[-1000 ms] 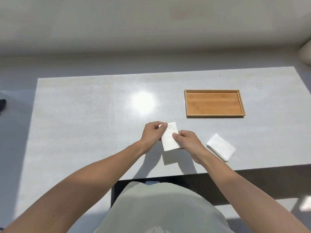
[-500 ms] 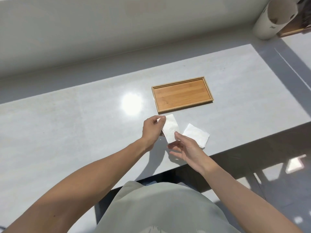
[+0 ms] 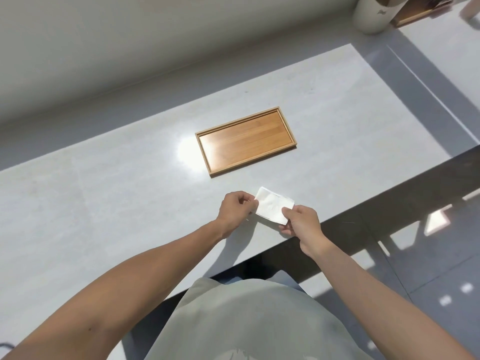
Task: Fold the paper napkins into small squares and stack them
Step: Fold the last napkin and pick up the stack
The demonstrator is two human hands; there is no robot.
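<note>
A folded white paper napkin lies flat near the table's front edge, below the wooden tray. My left hand pinches its left edge with curled fingers. My right hand pinches its near right corner between thumb and fingers. A second paper edge shows along the napkin's far side, so it seems to lie over the small pile of folded napkins; the pile itself is hidden beneath it.
The grey table ends just right of and below my right hand, with dark floor beyond. A white cylindrical container stands at the far right corner. The tray holds nothing.
My right hand, loose half a second ago, now pinches the napkin. The napkin has moved right to where the pile lay. The view has swung round to the right.
</note>
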